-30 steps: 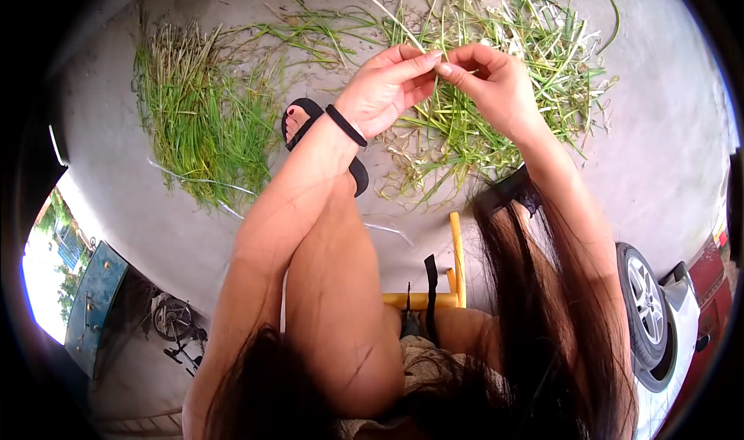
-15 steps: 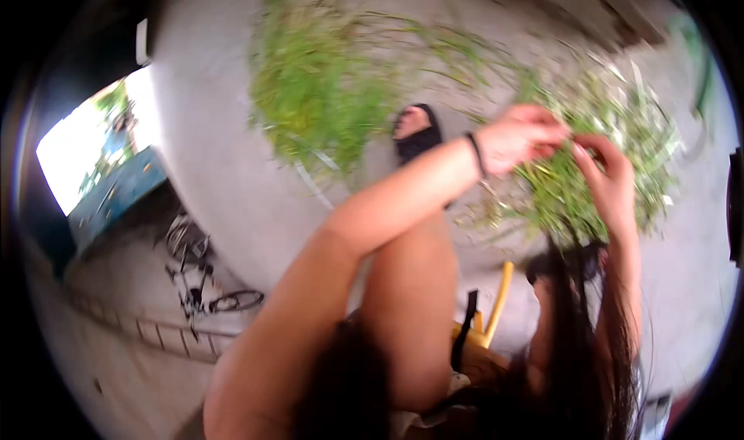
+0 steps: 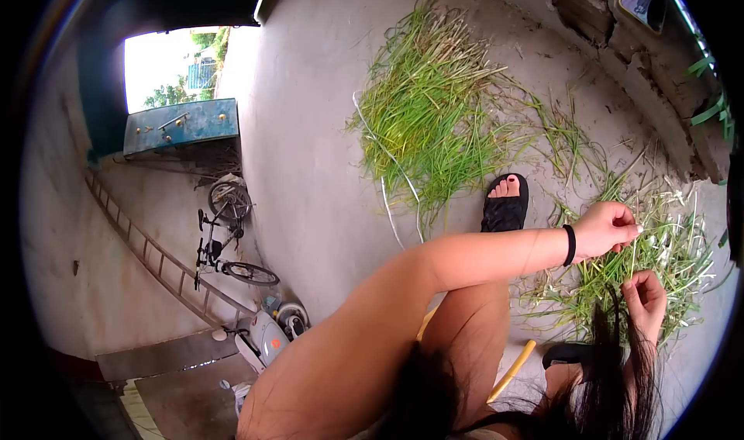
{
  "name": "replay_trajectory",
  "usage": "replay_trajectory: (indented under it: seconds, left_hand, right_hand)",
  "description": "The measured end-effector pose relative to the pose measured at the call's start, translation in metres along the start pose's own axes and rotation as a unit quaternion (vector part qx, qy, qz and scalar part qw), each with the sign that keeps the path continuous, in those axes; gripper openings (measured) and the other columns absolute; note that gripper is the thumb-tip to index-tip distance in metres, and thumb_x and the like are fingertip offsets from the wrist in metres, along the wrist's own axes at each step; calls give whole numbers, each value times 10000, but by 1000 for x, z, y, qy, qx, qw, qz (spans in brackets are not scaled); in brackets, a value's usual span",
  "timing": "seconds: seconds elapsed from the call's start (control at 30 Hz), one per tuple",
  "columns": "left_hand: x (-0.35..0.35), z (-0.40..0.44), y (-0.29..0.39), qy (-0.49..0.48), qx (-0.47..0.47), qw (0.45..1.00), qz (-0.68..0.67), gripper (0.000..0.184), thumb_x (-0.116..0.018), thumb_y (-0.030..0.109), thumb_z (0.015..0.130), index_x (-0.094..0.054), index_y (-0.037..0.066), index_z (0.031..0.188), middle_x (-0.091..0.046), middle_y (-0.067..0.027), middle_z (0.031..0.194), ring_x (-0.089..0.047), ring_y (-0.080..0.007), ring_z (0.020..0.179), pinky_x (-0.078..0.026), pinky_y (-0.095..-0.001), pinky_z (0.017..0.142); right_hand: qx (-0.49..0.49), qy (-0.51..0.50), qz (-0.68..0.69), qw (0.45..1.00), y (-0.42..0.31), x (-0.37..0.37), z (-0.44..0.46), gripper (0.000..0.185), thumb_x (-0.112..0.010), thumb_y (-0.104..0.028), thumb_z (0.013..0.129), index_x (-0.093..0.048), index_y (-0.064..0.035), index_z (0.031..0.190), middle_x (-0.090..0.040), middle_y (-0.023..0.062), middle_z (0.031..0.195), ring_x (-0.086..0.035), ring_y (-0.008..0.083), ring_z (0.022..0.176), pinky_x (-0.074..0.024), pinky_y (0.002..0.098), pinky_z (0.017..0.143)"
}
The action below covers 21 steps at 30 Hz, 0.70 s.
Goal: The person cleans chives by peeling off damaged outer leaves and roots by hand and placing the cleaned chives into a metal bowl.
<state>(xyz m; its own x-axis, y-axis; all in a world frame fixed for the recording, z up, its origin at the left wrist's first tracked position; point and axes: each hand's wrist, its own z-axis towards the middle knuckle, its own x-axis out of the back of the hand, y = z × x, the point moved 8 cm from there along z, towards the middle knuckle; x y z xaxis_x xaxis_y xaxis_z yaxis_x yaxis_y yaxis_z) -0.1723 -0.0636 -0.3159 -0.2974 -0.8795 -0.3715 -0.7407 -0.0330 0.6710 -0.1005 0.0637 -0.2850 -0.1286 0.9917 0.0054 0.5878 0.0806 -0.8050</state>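
My left hand, with a black band at the wrist, is closed in a pinch over the looser pile of stalks at the right. A thin pale stalk runs down from its fingertips. Just below, my right hand has thumb and fingers pressed together; what it holds, if anything, is too small to make out. Long hair partly covers the right forearm. A denser bundle of green grass lies on the floor at the upper middle, with a white string along its left side.
A sandalled foot stands between the piles. Part of a yellow frame shows below. Leftward are a bicycle, a ladder, a scooter and a blue-green door. Broken masonry edges the upper right.
The view has swung left, so hands and both piles sit farther right in it. My hands, formerly touching at the fingertips, are now slightly apart. The car wheel has left the view.
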Motion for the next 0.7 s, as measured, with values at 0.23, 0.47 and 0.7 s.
replay_trajectory:
  seconds: [0.23,0.47,0.7]
  left_hand:
    - [15,14,2,80,-39,990,-106,131,-571,188,863,-553,59,866,-554,1,756,-520,-78,650,-427,-206,555]
    - [-38,-17,-24,-116,140,981,-72,244,-483,158,911,-525,15,1104,-567,-26,955,-534,-97,844,-450,-221,748]
    - [-55,-22,-39,-171,162,972,-16,198,-530,135,886,-556,44,1060,-575,-12,957,-537,-85,858,-441,-223,764]
  right_hand:
    - [-37,62,63,995,-3,13,-27,105,-614,-101,820,-556,-16,801,-537,-27,703,-472,36,649,-381,176,593]
    - [-74,75,185,977,33,16,-31,214,-658,-174,811,-616,12,906,-616,1,766,-528,39,668,-422,171,616]
    - [-33,71,151,985,33,16,-28,221,-614,-199,845,-629,-5,950,-612,-21,763,-491,18,660,-404,168,585]
